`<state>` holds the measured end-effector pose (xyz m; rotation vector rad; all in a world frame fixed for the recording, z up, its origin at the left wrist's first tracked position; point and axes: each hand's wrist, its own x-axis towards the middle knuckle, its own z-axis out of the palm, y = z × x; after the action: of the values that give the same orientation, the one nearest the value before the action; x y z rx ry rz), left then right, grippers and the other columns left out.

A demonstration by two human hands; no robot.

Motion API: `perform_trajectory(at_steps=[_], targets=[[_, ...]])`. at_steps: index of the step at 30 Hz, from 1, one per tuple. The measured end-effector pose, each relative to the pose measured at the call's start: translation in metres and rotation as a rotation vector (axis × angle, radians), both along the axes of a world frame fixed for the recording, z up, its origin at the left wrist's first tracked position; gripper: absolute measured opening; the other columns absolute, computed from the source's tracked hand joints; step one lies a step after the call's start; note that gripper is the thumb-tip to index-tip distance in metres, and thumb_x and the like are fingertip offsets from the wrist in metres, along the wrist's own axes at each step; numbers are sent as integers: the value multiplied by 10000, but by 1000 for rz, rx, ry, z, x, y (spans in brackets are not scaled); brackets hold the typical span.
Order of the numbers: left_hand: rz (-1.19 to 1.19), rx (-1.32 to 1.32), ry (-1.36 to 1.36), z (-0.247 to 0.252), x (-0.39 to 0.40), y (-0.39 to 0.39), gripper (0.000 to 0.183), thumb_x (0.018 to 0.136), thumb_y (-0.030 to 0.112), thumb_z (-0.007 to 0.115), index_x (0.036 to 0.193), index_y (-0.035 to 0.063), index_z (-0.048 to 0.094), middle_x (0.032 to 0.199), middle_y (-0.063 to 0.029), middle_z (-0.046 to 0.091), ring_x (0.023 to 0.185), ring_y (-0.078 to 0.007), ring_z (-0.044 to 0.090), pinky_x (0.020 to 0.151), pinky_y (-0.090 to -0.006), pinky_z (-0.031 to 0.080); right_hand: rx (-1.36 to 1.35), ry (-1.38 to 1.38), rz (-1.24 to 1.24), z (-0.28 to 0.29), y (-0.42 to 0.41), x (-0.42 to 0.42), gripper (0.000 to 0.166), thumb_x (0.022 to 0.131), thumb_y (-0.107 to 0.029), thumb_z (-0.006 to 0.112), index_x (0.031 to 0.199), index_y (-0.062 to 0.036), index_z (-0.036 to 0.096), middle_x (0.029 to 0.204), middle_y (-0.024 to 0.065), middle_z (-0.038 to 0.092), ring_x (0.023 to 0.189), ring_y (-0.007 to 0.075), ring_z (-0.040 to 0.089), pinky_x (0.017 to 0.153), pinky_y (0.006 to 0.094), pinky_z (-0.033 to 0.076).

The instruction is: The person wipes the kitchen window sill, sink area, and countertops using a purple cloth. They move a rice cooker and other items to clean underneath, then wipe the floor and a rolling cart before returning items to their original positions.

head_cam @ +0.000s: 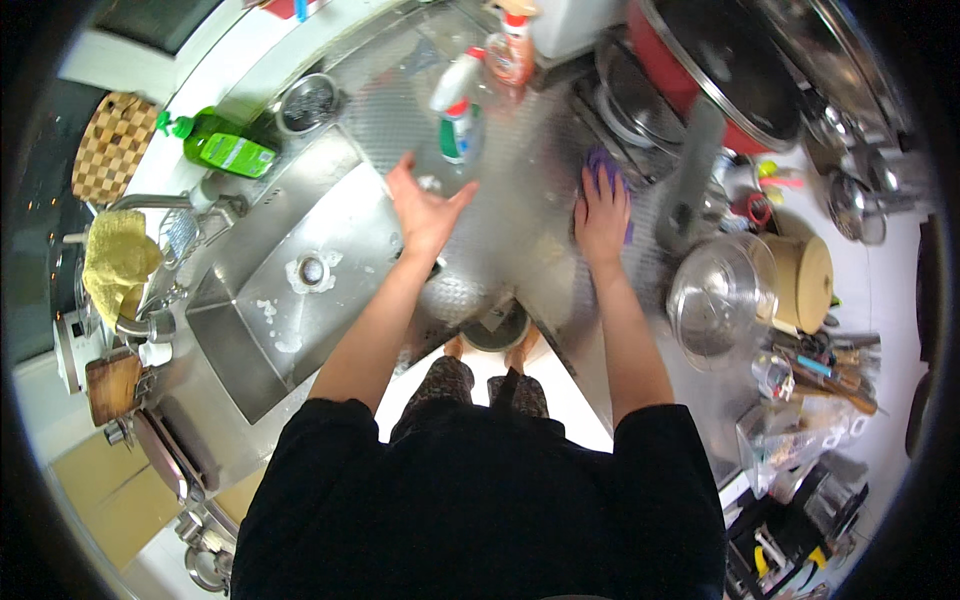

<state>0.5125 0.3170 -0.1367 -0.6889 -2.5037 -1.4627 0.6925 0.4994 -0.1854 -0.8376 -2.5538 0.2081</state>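
My left hand (pixel 425 208) is raised over the stainless steel counter (pixel 510 202), to the right of the sink, with fingers and thumb spread and nothing in it. Just beyond its fingertips a spray bottle (pixel 454 131) with a white and red head and a green label stands on the counter. My right hand (pixel 602 214) lies flat, palm down, on a purple cloth (pixel 600 159) against the counter; the hand covers much of the cloth. Whether the fingers grip the cloth cannot be told.
At left lies the steel sink (pixel 255 337) with foam near its drain. A green soap bottle (pixel 236 150) and a metal strainer (pixel 309 103) border it. An orange spray bottle (pixel 511 52) stands at the back. Rightward are a red pot (pixel 667 67), a grey-handled utensil (pixel 694 172) and clear bowls (pixel 712 300).
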Motion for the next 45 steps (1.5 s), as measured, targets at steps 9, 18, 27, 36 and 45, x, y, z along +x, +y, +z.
perform_trajectory(at_steps=[9,18,27,36,45], targets=[[-85,-13,-100,0,-68,33,447,630,245,814,950,4,616,905,-171,633,885,-310,598,798,-385,466,-88,-165,414,-25,-95,-71,507,810,-127,484,1317,-128,474,1387,83,423,1270,307,374,1049,542,253],[49,281,-474,21,-54,-171,450,667,47,801,1042,-35,566,942,-93,640,857,-154,605,752,-287,490,-45,-160,458,-5,-82,-138,481,804,-59,516,1275,-151,514,1346,116,460,1270,333,381,1021,490,323],[253,71,-489,11,-14,-267,387,696,52,781,1016,-27,578,926,-79,628,831,-138,589,767,-290,470,-95,149,600,-29,-51,-309,346,841,-87,481,1164,-137,595,1253,91,549,1199,323,452,995,463,352],[-69,122,-361,1,-121,-113,324,749,115,765,981,-26,588,904,-99,645,828,-163,601,754,-296,475,-212,-369,782,13,-156,-34,471,809,-82,485,1269,-178,519,1372,49,452,1297,283,376,1087,471,275],[-346,-85,-73,-29,-152,63,428,711,261,785,977,-15,594,892,-188,640,797,-291,611,750,-373,468,52,51,-197,-21,36,-77,405,858,-111,468,1259,-129,521,1332,127,476,1239,333,405,1028,460,318]])
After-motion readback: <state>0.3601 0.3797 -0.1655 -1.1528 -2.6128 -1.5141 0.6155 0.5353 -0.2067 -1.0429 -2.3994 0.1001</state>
